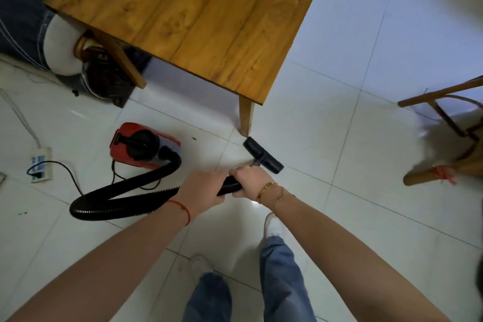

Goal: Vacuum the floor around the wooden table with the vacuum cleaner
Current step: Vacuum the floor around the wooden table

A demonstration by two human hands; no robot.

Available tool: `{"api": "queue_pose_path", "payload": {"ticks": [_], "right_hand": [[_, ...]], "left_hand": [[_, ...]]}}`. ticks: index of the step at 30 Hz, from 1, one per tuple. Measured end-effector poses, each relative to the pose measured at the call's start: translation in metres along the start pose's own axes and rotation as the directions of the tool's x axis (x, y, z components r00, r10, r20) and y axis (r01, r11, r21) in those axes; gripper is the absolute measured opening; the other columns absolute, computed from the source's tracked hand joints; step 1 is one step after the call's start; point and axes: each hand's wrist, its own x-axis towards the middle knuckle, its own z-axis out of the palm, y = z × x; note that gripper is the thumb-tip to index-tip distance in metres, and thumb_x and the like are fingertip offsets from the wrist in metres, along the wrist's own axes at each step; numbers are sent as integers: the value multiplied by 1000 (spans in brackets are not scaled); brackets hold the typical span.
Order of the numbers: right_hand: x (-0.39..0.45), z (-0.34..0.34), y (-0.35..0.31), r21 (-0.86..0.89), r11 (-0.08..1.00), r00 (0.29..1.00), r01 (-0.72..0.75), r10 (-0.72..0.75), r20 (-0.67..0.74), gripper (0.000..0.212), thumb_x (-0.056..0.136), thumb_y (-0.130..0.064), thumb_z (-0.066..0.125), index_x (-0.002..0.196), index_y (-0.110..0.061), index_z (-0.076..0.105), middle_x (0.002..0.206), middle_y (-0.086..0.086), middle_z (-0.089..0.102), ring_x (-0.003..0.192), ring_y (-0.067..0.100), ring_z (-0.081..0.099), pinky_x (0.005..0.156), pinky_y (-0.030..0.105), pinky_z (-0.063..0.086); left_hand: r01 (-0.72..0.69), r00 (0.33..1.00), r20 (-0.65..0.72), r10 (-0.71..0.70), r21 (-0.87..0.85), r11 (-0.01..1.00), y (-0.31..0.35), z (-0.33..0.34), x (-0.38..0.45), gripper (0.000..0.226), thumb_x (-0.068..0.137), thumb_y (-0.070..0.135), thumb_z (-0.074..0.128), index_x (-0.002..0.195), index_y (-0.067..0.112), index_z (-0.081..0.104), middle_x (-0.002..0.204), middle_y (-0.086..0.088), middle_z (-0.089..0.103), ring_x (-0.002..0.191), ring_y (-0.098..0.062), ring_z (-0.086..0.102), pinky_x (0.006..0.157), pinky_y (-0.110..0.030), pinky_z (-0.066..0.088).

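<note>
Here both hands (203, 185) hide the hose (125, 198); grip unclear.

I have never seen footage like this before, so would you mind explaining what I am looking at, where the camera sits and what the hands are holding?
There is no robot here. The camera is worn on a person's head and looks forward and down, so you see their own arms, jeans and shoes from above. Both hands hold the black ribbed hose of a small red vacuum cleaner: the left hand further back, the right hand nearer the nozzle. The black floor nozzle sits on the white tiled floor, just in front of a leg of the wooden table. To the left, a power strip lies on the floor with a black cord plugged in. Part of a wooden chair shows at the right.
</note>
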Motion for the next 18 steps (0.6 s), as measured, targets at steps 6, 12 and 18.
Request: {"api": "queue_pose_path", "payload": {"ticks": [6,12,18], "right_hand": [[-3,-24,54,-25,1000,999,15,-14,29,24,82,-21,63,102,-10,57,99,10,66,89,29,63,73,38,52],[5,-50,114,2,998,997,64,-64,33,22,81,-14,64,102,-10,58,101,9,64,91,26,62,79,37,50],[5,-60,154,-17,998,998,62,-62,31,18,80,-11,61,98,-11,58,99,8,65,89,28,62,81,40,52]], "left_hand": [[57,998,22,-57,1,998,42,-14,47,25,89,30,54,107,14,52,96,-3,64,82,-21,64,67,-29,43],[150,988,-25,-151,-46,988,77,-24,95,24,92,30,52,107,12,50,97,-3,62,81,-21,63,63,-28,38],[186,981,-47,-189,-77,980,108,-32,124,23,93,29,50,107,11,51,93,-2,61,69,-18,53,61,-26,34]]}}
